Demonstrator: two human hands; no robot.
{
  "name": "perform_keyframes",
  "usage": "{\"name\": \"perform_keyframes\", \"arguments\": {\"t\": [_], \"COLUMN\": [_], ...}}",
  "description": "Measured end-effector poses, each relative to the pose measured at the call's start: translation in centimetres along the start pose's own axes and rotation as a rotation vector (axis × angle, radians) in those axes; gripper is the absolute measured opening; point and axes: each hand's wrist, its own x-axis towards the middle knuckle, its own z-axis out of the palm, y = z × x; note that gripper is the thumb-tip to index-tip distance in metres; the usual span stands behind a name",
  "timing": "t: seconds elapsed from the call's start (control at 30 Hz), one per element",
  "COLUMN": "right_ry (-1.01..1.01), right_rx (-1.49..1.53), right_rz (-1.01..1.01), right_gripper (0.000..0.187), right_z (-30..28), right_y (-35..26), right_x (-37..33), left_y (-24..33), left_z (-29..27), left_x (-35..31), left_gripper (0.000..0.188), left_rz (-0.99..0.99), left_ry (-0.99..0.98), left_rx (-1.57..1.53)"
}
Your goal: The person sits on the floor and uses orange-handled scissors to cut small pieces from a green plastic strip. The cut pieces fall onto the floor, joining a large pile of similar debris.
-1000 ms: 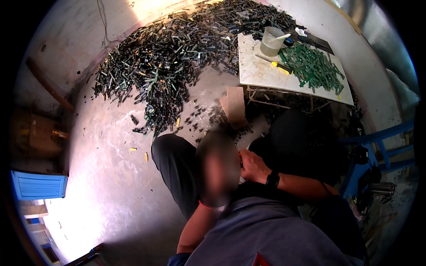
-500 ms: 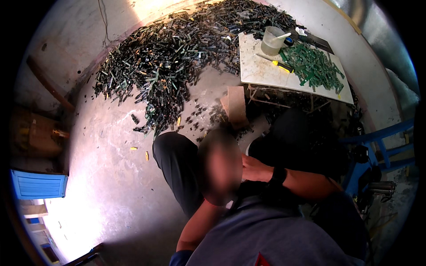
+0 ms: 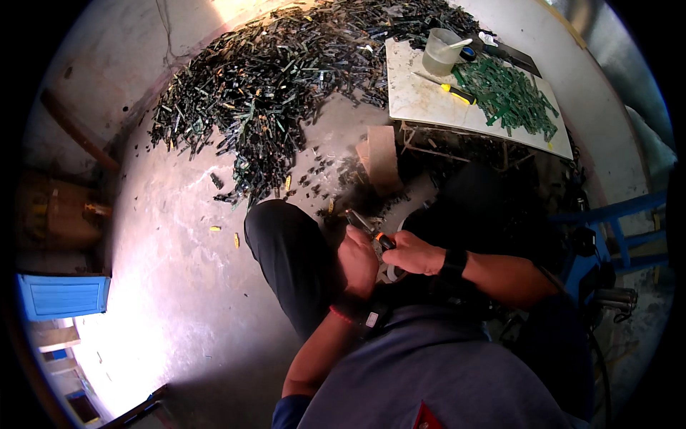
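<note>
My right hand (image 3: 414, 254) is closed around the orange-and-black handle of a screwdriver (image 3: 386, 241). Its metal shaft points up and to the left, past the fingertips of my left hand (image 3: 359, 262). That left hand is curled beside the shaft, between my knees, closed on something too dark and too small to name. Just beyond the hands, a cardboard piece (image 3: 382, 159) stands near the table's front edge, with small dark bits scattered on the floor around it.
A large heap of dark strip-shaped parts (image 3: 250, 100) spreads along the wall. On the low white table (image 3: 414, 104) are green strips (image 3: 507, 96), a yellow-and-black screwdriver (image 3: 457, 94) and a plastic cup (image 3: 441, 53). A blue chair (image 3: 614, 214) stands at right.
A round blur hid my left hand before; now that hand and the screwdriver's shaft show. The view has shifted slightly, so the table sits higher in it. My right hand stays close beside the left.
</note>
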Motion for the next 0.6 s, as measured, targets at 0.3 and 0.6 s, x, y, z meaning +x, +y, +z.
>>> {"name": "perform_keyframes", "arguments": {"t": [0.3, 0.6], "right_ry": [0.257, 0.245], "right_rx": [-0.976, -0.542], "right_rz": [-0.567, -0.310], "right_gripper": [0.027, 0.036], "right_z": [-7.6, -3.8], "right_y": [2.3, 3.8], "right_x": [2.8, 1.1], "left_y": [-4.7, -1.3], "left_z": [-0.5, -1.6], "left_x": [0.1, 0.5], "left_gripper": [0.041, 0.045], "left_rz": [-0.350, -0.673], "left_ry": [-0.302, -0.253], "left_rx": [-0.490, -0.730]}}
